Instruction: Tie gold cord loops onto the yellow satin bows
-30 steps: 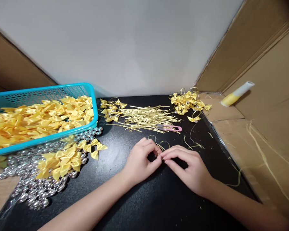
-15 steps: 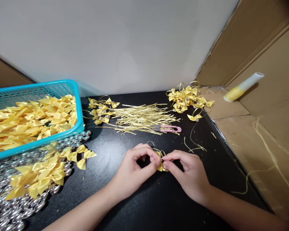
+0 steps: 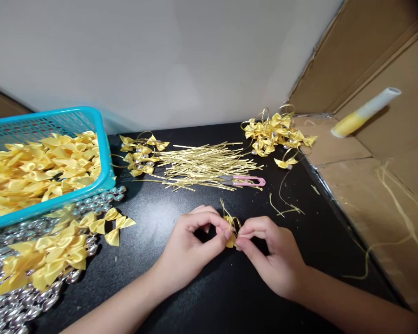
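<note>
Low over the black table, my left hand point(image 3: 198, 243) pinches a yellow ribbon bow point(image 3: 231, 241) between thumb and forefinger. Thin gold cord loops up from the bow. My right hand point(image 3: 273, 253) is closed too, thumb and forefinger pressed together at the bow's right side, where the cord runs. My fingertips partly cover the bow and the cord's ends. Just beyond my hands lies a pile of cut gold cords point(image 3: 202, 162), with pink-handled thread snips point(image 3: 247, 181) on its near edge.
At left stands a turquoise basket point(image 3: 106, 162) full of yellow bows. Silver beads point(image 3: 17, 306) spread before it, with loose bows point(image 3: 52, 257) on top. Looped bows with beads lie in a left cluster point(image 3: 141, 155) and a right cluster point(image 3: 273, 132). A yellow-white tube point(image 3: 365, 113) is by the cardboard wall.
The bow between my fingers has come into sight, its gold loop now standing more upright. My hands stay close together. The view has shifted to the right.
</note>
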Tool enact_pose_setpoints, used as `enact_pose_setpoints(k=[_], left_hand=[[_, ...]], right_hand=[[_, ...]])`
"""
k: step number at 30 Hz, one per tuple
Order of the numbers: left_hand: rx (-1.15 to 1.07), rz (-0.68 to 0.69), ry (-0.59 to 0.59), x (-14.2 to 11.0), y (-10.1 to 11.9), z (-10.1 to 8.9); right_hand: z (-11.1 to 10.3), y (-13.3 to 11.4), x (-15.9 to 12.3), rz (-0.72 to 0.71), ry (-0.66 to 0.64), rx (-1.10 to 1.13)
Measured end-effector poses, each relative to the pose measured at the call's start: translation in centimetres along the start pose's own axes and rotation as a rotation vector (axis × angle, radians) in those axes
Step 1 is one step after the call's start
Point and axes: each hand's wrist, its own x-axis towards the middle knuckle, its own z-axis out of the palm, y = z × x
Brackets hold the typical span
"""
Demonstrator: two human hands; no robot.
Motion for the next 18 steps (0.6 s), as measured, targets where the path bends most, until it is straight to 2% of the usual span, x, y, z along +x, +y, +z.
enact_pose_setpoints(k=[9, 18], left_hand=[[0.015, -0.041, -0.002, 0.02, 0.46, 0.18], [0.024, -0.042, 0.007, 0.04, 0.35, 0.22]], right_hand=[[0.07, 0.47, -0.20, -0.046, -0.033, -0.001], [-0.09, 0.50, -0.37, -0.025, -0.070, 0.058]])
